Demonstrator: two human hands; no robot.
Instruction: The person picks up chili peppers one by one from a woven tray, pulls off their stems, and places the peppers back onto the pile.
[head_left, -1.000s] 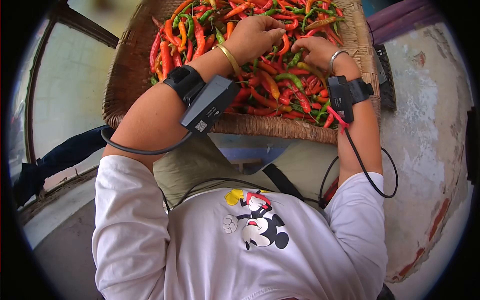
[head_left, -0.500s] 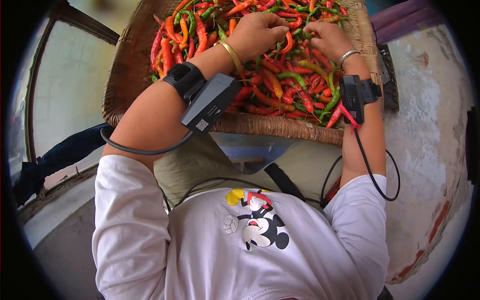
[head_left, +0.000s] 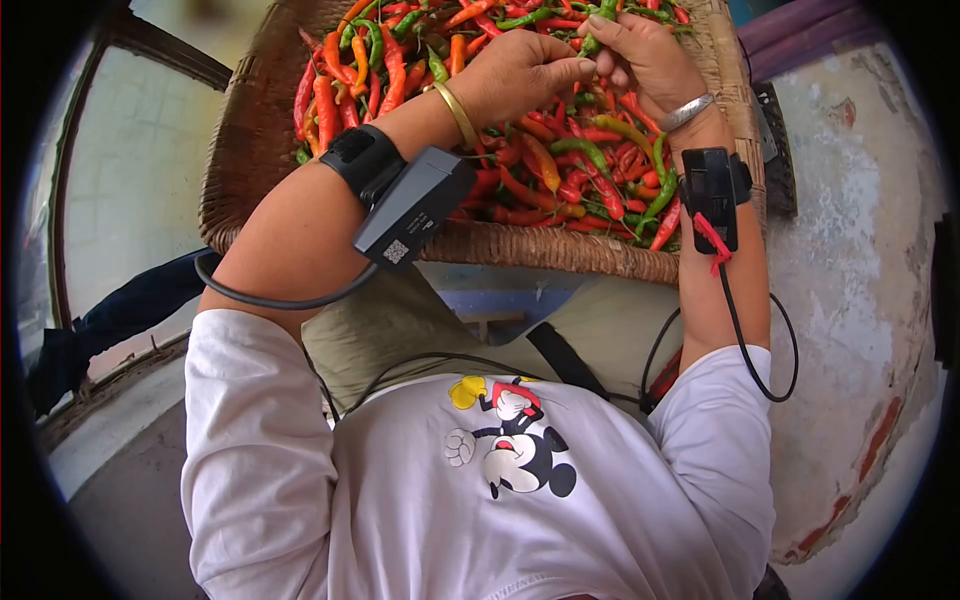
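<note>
A green chili pepper point(head_left: 598, 32) is held up between the thumb and fingers of my right hand point(head_left: 655, 62), at the far side of a wicker basket point(head_left: 560, 250). My left hand point(head_left: 520, 72) is closed in a pinch at the lower end of that pepper, its fingertips meeting those of the right hand. The exact spot it grips is partly hidden by the fingers. Below and around both hands lies a heap of red, orange and green chili peppers point(head_left: 545, 165), filling much of the basket.
The basket's woven rim runs close above my knees point(head_left: 380, 320). Black devices point(head_left: 415, 205) with cables are strapped to both forearms. To the left is a framed glass pane point(head_left: 140, 190); a worn, peeling wall point(head_left: 850, 250) stands at the right.
My right hand has risen toward the far side and now holds a green chili pepper. My left hand has shifted slightly right, and its fingertips meet the right hand's at the pepper.
</note>
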